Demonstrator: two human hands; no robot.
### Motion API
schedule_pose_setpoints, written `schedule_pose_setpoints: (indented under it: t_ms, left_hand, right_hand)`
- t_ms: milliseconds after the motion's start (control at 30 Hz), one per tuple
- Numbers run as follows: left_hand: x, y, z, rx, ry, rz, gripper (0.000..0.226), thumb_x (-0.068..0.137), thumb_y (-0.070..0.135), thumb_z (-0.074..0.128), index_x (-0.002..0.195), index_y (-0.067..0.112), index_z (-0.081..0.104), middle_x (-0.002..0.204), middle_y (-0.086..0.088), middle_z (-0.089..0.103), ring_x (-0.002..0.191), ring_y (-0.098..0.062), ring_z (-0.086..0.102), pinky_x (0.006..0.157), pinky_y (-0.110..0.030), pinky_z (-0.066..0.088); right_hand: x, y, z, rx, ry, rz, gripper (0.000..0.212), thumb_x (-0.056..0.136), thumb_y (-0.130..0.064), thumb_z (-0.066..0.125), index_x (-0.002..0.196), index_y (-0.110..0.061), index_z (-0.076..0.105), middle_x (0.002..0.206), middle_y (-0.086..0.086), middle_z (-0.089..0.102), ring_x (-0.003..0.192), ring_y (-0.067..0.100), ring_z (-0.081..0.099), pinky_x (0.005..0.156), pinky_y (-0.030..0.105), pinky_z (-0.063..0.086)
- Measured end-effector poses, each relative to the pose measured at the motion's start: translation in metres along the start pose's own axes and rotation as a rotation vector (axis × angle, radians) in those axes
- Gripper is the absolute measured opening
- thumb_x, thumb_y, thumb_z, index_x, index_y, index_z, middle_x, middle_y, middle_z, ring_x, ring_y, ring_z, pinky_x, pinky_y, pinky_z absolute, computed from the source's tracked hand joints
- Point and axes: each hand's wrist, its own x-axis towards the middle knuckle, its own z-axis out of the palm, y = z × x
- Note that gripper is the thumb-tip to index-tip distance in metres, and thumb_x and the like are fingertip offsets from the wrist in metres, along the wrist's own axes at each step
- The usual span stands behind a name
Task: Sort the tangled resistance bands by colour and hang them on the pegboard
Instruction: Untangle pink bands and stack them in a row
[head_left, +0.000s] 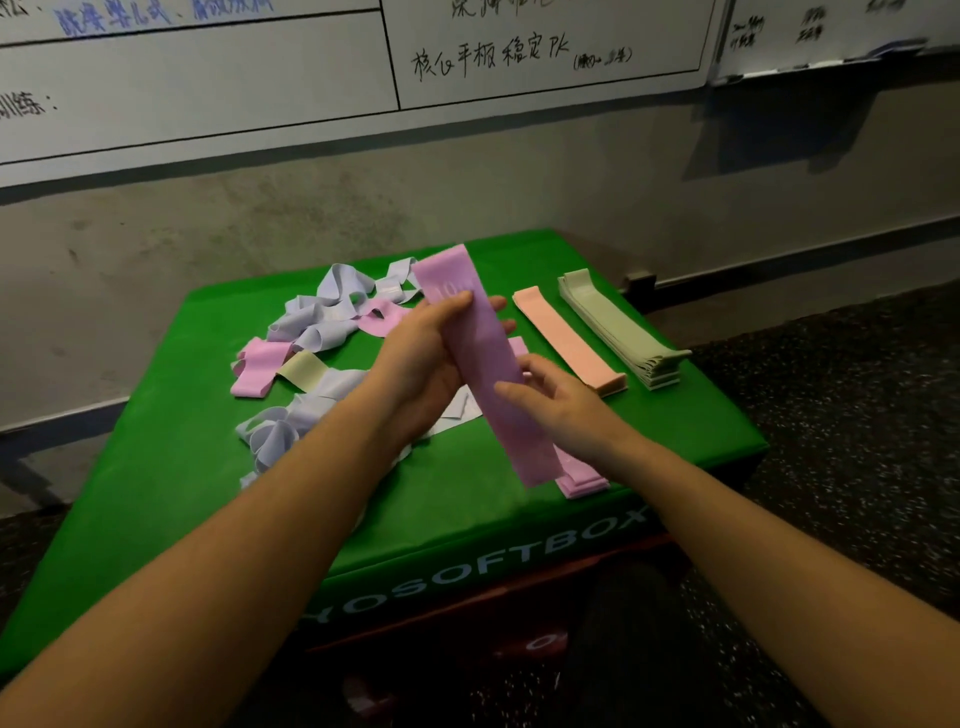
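Green soft box (171, 467), handwritten whiteboard (208, 93), speckled dark floor (857, 415)

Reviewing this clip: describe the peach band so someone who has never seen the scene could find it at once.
Start at the green soft box against the wall. On its right side lie two straightened groups: the peach band lies flat beside the sage-green stack, on that stack's left. It is the only salmon-toned one; the pink bands are cooler and lie nearer the hands.

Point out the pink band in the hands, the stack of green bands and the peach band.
pink band (483, 364): head view, middle of its flat face between the hands.
stack of green bands (618, 325): head view, top band's middle.
peach band (566, 338): head view, middle of its length.
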Motion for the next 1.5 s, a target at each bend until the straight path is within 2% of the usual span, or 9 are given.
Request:
schedule_pose_setpoints:
  t_ms: [167,333,467,700,833,1000,1133,1300,1500]
  left_hand:
    - [0.03,0.003,0.011,-0.105,0.046,-0.054,0.025,0.101,0.012,0.048,0.122,0.002,0.056,0.103,-0.009,0.074,0.089,-0.022,0.074,0.07,-0.033,0.06]
    - [0.066,-0.011,0.022,-0.116,0.117,-0.065,0.021,0.105,0.01,0.039,0.115,0.005,0.056,0.108,-0.009,0.071,0.081,-0.02,0.074,0.069,-0.032,0.06]
    - [0.098,-0.031,0.019,-0.068,0.194,-0.089,0.033,0.104,0.009,0.041,0.133,-0.001,0.051,0.123,-0.016,0.067,0.076,-0.017,0.075,0.058,-0.028,0.058]
    - [0.142,-0.071,0.012,0.08,0.281,-0.205,0.011,0.102,0.015,0.051,0.11,0.02,0.057,0.1,-0.006,0.069,0.08,-0.019,0.067,0.065,-0.037,0.056]
    - [0.166,-0.093,0.005,0.237,0.278,-0.193,0.016,0.098,0.012,0.058,0.114,0.015,0.061,0.115,-0.006,0.067,0.1,-0.02,0.065,0.082,-0.039,0.055]
    - [0.191,-0.116,-0.012,0.478,0.297,-0.161,0.037,0.095,0.006,0.06,0.132,0.007,0.055,0.119,-0.011,0.065,0.092,-0.018,0.064,0.069,-0.032,0.055]
    - [0.201,-0.136,-0.024,0.76,0.233,-0.15,0.04,0.095,0.011,0.063,0.134,0.007,0.055,0.12,-0.01,0.064,0.102,-0.023,0.064,0.091,-0.037,0.055]
    - [0.212,-0.15,-0.037,0.946,0.228,-0.123,0.036,0.096,0.01,0.06,0.131,0.008,0.056,0.115,-0.007,0.064,0.091,-0.017,0.061,0.077,-0.027,0.05]
    - [0.226,-0.151,-0.046,1.104,0.274,-0.068,0.039,0.095,0.007,0.055,0.133,0.015,0.049,0.116,-0.006,0.058,0.075,-0.011,0.057,0.055,-0.02,0.046]
  right_hand:
    - [0.005,0.02,-0.013,-0.092,0.011,0.045,0.014,0.102,-0.017,0.05,0.112,-0.009,0.057,0.107,0.032,0.06,0.087,0.022,0.054,0.079,0.04,0.047]
    - [0.003,0.043,-0.034,-0.154,-0.006,0.107,0.015,0.101,-0.017,0.053,0.116,-0.02,0.052,0.094,0.012,0.068,0.083,0.021,0.07,0.076,0.036,0.059]
    - [-0.001,0.063,-0.05,-0.194,0.114,0.131,0.026,0.102,-0.022,0.051,0.127,-0.022,0.045,0.065,-0.001,0.047,0.047,0.008,0.04,0.049,0.026,0.034]
    - [-0.009,0.089,-0.074,-0.186,0.222,0.152,0.03,0.084,-0.013,0.066,0.098,-0.032,0.049,0.089,0.009,0.059,0.076,0.016,0.054,0.066,0.031,0.042]
    - [-0.006,0.103,-0.082,-0.17,0.108,0.244,0.017,0.087,-0.008,0.067,0.09,-0.023,0.072,0.083,-0.012,0.067,0.065,-0.01,0.056,0.065,0.014,0.045]
    - [0.008,0.119,-0.084,-0.275,0.043,0.287,0.015,0.088,-0.017,0.072,0.101,-0.017,0.078,0.092,-0.008,0.073,0.077,-0.006,0.061,0.07,0.005,0.047]
    - [0.011,0.131,-0.086,-0.53,-0.077,0.293,0.02,0.088,-0.028,0.07,0.107,-0.023,0.076,0.108,-0.008,0.071,0.091,0.003,0.062,0.08,0.017,0.047]
    - [0.007,0.135,-0.093,-0.669,-0.173,0.201,0.032,0.087,-0.051,0.066,0.114,-0.033,0.07,0.102,-0.012,0.048,0.093,0.009,0.053,0.083,0.029,0.044]
    - [0.004,0.139,-0.107,-0.596,-0.309,0.133,0.035,0.082,-0.049,0.075,0.113,-0.034,0.072,0.1,-0.017,0.047,0.09,-0.004,0.052,0.079,0.013,0.04]
